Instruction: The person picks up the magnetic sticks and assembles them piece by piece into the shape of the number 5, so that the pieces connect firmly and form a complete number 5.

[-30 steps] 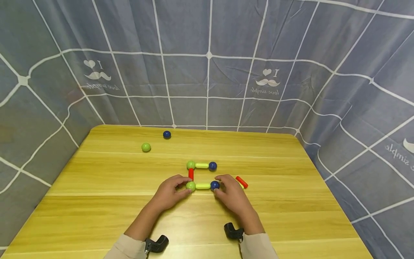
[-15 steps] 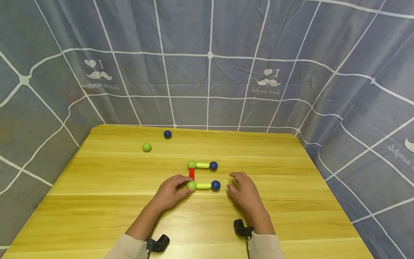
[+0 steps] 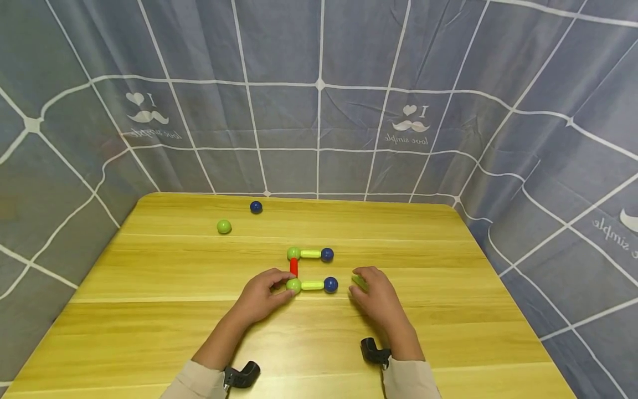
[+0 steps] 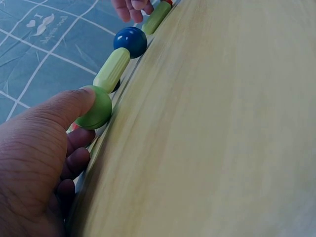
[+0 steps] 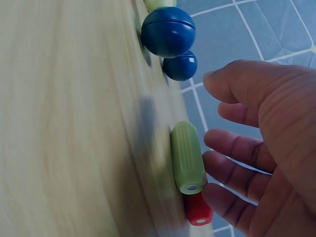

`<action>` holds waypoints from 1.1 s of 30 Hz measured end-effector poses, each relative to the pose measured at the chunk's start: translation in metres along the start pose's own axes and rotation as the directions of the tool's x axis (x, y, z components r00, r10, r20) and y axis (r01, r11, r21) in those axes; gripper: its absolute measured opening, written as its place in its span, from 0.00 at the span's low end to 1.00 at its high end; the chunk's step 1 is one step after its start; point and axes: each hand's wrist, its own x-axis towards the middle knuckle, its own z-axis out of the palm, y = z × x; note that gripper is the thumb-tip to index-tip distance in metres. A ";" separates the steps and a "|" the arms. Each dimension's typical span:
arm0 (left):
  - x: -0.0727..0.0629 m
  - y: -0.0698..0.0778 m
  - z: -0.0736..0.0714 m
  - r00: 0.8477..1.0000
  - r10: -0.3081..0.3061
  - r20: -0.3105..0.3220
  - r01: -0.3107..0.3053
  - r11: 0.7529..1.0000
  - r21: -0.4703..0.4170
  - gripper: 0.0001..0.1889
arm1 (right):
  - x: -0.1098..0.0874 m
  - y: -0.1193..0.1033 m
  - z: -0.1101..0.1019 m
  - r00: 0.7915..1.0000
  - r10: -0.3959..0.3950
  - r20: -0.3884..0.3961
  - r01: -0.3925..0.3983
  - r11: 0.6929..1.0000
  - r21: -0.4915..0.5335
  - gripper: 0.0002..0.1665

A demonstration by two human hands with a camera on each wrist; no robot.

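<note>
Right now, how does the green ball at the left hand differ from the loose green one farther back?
The near green ball is held by the left hand; the far green ball is untouched. The near green ball joins a yellow-green rod; the far green ball is attached to nothing. Both are round and green.

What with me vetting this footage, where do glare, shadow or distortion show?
Head view: pale glare low on the table, curtain grid lines bending, perhaps from lens or folds; left wrist view: small bright highlights on the nearer blue ball; right wrist view: a soft dark patch, shadow or reflection, left of the lower light green rod.
</note>
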 end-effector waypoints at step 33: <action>0.000 0.002 -0.001 1.000 0.004 -0.005 -0.004 1.000 0.013 0.15 | -0.001 0.001 0.008 0.995 0.081 0.059 -0.079 0.996 -0.027 0.14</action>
